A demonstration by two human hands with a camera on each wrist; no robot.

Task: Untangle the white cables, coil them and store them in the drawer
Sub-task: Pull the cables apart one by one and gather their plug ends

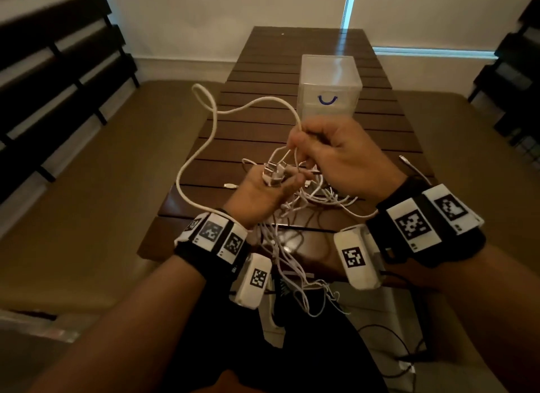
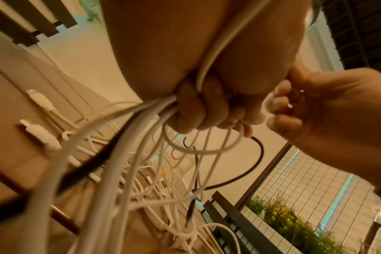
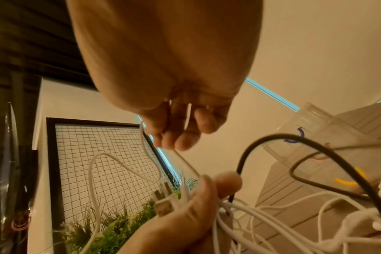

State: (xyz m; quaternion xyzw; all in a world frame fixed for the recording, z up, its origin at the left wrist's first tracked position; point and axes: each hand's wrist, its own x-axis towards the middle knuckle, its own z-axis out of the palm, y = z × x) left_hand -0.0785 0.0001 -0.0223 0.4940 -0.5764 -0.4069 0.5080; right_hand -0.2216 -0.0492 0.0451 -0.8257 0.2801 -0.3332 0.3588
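Above the bench [image 1: 263, 135], the left hand [image 1: 263, 194] grips a bundle of white cables [image 1: 306, 196] by their plugs; the right hand [image 1: 336, 156] pinches one strand upward. Light, limp, snag-prone — best held near a connector. Knots are unreadable; the drawer unit [image 1: 330, 82] stands beyond, shut.

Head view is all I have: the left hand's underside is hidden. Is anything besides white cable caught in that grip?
Observer: Yes. The left wrist view shows a black cable looping out from under the left hand, among the white cables.
Operator: And the drawer unit? I see only a blue handle.
Observer: The right wrist view shows a pink handle and a yellow handle below the blue handle on the drawer unit.
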